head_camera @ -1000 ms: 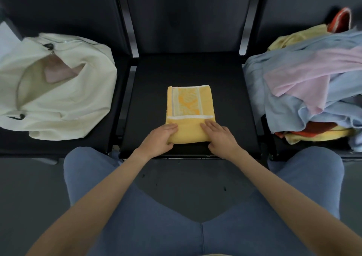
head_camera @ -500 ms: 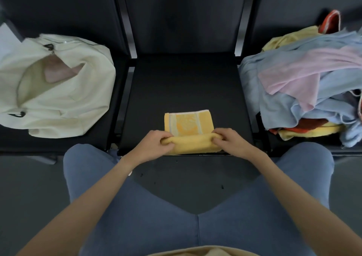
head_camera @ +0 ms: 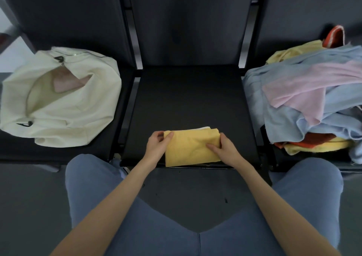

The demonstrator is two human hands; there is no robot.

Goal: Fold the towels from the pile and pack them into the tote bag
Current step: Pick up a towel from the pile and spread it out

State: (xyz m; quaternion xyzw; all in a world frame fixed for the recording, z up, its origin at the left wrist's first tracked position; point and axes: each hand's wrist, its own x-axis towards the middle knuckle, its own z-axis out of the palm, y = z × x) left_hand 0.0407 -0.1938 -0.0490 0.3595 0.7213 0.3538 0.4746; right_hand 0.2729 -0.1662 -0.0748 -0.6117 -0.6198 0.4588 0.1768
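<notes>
Your yellow towel (head_camera: 193, 148) is now folded over, patterned band hidden.
Left hand (head_camera: 156, 145) and right hand (head_camera: 223, 150) grip its ends; tote bag (head_camera: 58, 99) holds one towel, pile (head_camera: 305, 99) remains.

Both bare forearms were stretched forward from the lower corners of the view and were brought close together in front of the body, above the spread knees in blue trousers. The left hand (head_camera: 156, 146) was held at the left edge of the folded yellow towel (head_camera: 191, 148), with the thumb laid on top and the fingers curled around the edge. The right hand (head_camera: 223, 148) was placed at the right edge, the thumb was laid flat on top and the fingers were wrapped around the side.
</notes>
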